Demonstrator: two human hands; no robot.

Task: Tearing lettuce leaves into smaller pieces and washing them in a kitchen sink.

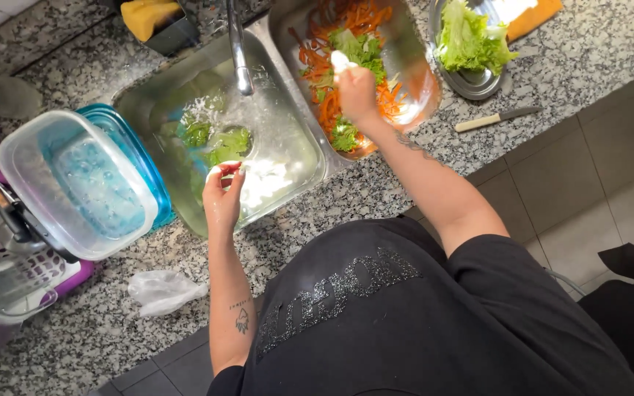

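Note:
My left hand (223, 196) hovers over the front edge of the steel sink (288, 147), fingers pinched on a small red and white bit, possibly a radish slice. Lettuce leaves (214, 141) lie wet in the sink under the tap (238, 48). My right hand (356, 92) reaches into a steel bowl (421, 95) of grated carrot and lettuce (332, 51), holding a white piece at its fingertips.
A second steel bowl with lettuce (471, 40) sits at the back right, beside an orange board (533, 18). A cream-handled knife (497, 119) lies on the granite counter. Stacked clear and blue plastic containers (75, 183) stand left. A crumpled plastic bag (163, 291) lies near the front edge.

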